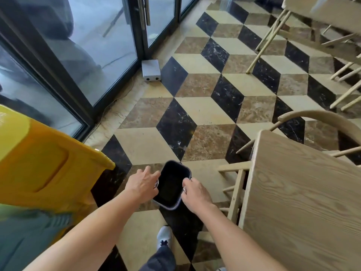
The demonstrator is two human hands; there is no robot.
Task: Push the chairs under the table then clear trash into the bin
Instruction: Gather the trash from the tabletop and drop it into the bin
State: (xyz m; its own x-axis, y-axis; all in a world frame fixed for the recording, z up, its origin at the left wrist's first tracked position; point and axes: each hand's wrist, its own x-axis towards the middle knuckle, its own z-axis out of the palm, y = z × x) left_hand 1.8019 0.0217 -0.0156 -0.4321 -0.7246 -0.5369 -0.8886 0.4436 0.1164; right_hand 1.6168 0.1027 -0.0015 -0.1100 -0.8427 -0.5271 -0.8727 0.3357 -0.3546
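A small dark bin (172, 184) with a grey rim stands on the tiled floor in front of me; its inside looks dark and I see no trash in it. My left hand (141, 184) rests on its left rim with fingers spread. My right hand (196, 193) is closed on the right rim. A light wooden table (304, 202) fills the lower right. A wooden chair (240, 173) sits tucked against the table's left edge, and a curved chair back (320, 119) shows beyond the table's far end.
A large yellow bin (45, 165) stands at the left, close to my left arm. Glass doors (97, 45) with dark frames run along the left, with a small grey box (151, 70) at their foot. Another table and chairs (322, 26) stand at the upper right. My shoe (164, 236) is below the bin.
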